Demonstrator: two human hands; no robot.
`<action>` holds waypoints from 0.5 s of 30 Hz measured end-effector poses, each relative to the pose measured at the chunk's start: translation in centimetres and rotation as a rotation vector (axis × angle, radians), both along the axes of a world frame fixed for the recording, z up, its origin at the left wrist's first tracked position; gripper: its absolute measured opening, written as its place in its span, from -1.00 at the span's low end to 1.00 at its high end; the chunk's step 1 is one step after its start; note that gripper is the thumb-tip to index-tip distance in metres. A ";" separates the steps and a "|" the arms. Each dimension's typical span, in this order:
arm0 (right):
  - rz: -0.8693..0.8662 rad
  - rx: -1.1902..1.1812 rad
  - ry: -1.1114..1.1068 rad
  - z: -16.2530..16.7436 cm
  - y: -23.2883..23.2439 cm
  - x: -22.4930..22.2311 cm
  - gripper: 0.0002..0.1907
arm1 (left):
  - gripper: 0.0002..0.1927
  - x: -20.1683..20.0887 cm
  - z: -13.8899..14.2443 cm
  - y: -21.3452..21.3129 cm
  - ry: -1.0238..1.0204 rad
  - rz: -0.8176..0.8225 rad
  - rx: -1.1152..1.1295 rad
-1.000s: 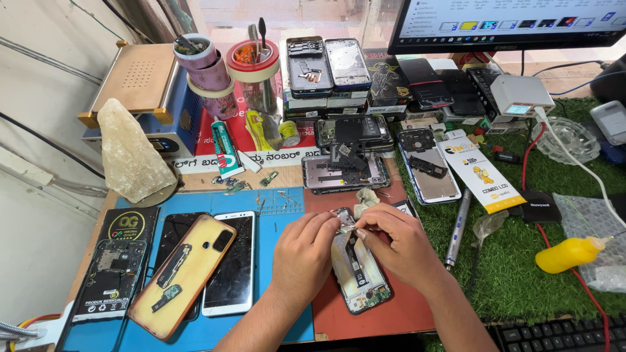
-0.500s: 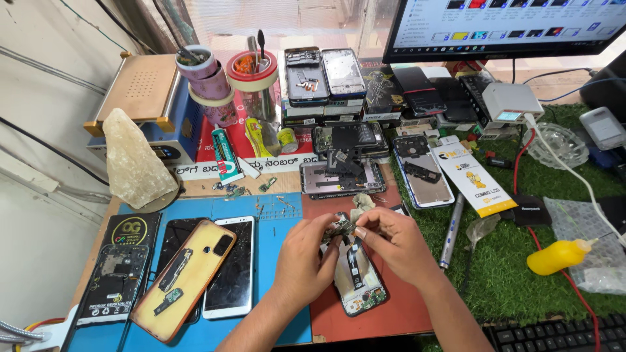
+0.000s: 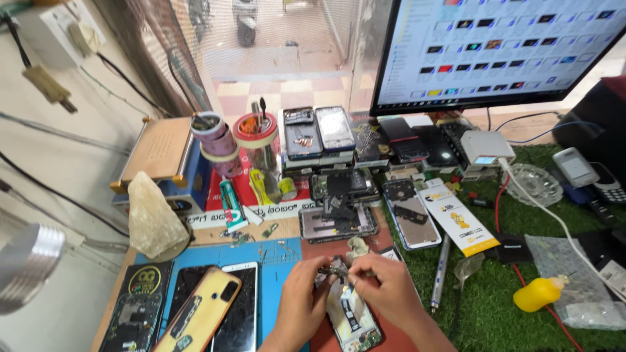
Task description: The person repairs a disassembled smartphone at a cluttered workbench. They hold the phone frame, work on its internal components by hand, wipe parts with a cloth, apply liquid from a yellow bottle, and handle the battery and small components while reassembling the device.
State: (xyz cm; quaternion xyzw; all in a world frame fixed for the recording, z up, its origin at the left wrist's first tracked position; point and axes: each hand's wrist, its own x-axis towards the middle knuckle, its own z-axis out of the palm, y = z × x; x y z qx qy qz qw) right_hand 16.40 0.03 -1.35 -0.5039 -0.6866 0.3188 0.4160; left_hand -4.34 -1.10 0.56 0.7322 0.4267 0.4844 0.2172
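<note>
The small metal part (image 3: 337, 267) sits pinched between both hands just above the opened phone (image 3: 352, 316), which lies on the red mat (image 3: 319, 251) at the tabletop's near edge. The left hand (image 3: 305, 293) has its grip pressed together on the part; the right hand (image 3: 385, 287) pinches it too. Left of them, on the blue mat (image 3: 277, 261), lie a gold-backed phone (image 3: 199, 316) and a cracked white phone (image 3: 236, 306). A yellow bottle (image 3: 538, 293) rests on the green turf (image 3: 495, 313) to the right.
</note>
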 end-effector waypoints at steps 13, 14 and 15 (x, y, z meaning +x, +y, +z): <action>0.033 0.763 -0.209 2.3 -3.6 -2.0 -0.78 | -0.53 -0.1 -0.7 -0.3 -0.254 -0.219 -0.510; 0.029 0.761 -0.228 2.3 -4.0 -2.0 -0.78 | -0.58 0.0 -1.2 -0.3 -0.329 -0.271 -0.470; 0.026 0.758 -0.248 2.4 -4.4 -1.9 -0.77 | -0.62 0.2 -1.7 -0.4 -0.406 -0.322 -0.431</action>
